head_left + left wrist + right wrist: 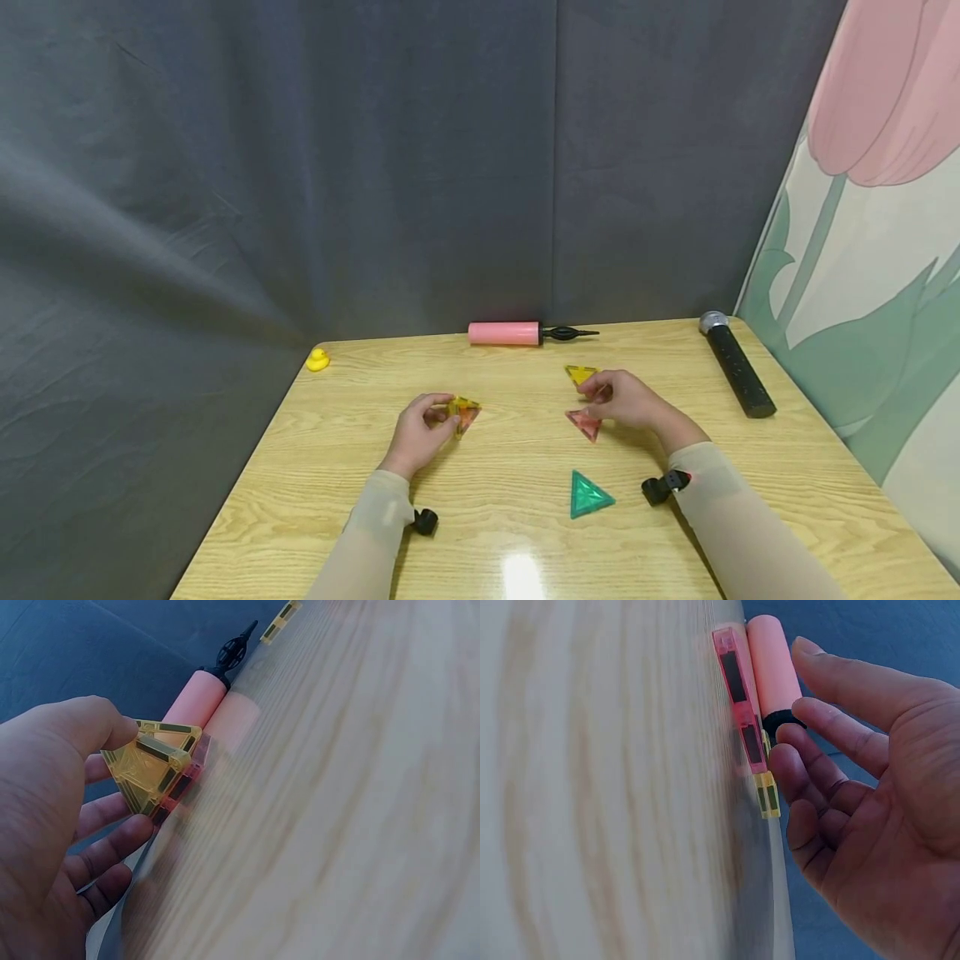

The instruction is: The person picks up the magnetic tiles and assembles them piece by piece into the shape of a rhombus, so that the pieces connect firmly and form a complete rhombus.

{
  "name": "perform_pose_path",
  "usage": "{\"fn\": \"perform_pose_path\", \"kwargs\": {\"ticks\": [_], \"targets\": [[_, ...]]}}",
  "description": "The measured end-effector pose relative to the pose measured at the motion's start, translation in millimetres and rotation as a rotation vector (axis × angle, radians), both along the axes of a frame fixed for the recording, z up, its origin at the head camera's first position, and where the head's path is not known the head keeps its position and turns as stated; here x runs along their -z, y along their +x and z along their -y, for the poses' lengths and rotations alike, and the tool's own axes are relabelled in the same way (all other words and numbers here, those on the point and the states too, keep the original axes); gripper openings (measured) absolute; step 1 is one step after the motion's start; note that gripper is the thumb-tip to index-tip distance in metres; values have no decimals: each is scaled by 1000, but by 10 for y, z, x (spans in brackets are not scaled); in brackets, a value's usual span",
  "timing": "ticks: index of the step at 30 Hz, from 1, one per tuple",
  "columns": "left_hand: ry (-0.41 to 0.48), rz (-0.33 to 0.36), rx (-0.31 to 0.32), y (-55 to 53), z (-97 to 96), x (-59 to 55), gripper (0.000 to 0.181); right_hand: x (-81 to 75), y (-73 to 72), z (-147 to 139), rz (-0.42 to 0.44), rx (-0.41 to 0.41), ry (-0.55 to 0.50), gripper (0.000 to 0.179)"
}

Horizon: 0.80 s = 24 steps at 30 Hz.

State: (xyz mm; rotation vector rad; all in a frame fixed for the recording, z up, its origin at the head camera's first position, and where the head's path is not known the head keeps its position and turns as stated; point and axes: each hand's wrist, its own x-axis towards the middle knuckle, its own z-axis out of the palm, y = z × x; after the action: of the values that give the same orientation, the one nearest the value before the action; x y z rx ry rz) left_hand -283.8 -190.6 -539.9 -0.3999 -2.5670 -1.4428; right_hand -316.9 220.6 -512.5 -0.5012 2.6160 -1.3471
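Note:
My left hand pinches a small cluster of joined translucent triangular magnetic tiles between thumb and fingers. Yellow tiles make up most of the cluster, and a red tile shows along its lower side, close to the tabletop. On the other side, my right hand hovers at a single red triangular tile lying on the table. In the right wrist view its fingers are loosely bent, thumb apart, with nothing between them. Just behind it lies a yellow triangular tile, partly covered by the fingers in the head view.
A green triangular tile lies nearer on the wooden table. At the back edge are a pink hand pump and, far left, a yellow rubber duck. A black microphone lies at the right. A dark curtain hangs behind.

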Motion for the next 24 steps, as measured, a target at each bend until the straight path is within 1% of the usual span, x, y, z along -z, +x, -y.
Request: {"fn": "perform_pose_path", "kwargs": {"ticks": [4,7,13,17,24], "targets": [[1,15,-12,-3,19,0,32,3,1,-20,24,11,13,45],[7,26,-15,-3,38,4,32,15,9,-36,31,2,19,47],[7,19,-28,-18,75,29,33,30,28,-59,47,-26,11,47],[7,21,-40,-32,96,56,33,41,33,-66,59,-25,23,48],[21,18,-24,-30,113,61,33,56,40,-58,58,-35,35,49]]}}
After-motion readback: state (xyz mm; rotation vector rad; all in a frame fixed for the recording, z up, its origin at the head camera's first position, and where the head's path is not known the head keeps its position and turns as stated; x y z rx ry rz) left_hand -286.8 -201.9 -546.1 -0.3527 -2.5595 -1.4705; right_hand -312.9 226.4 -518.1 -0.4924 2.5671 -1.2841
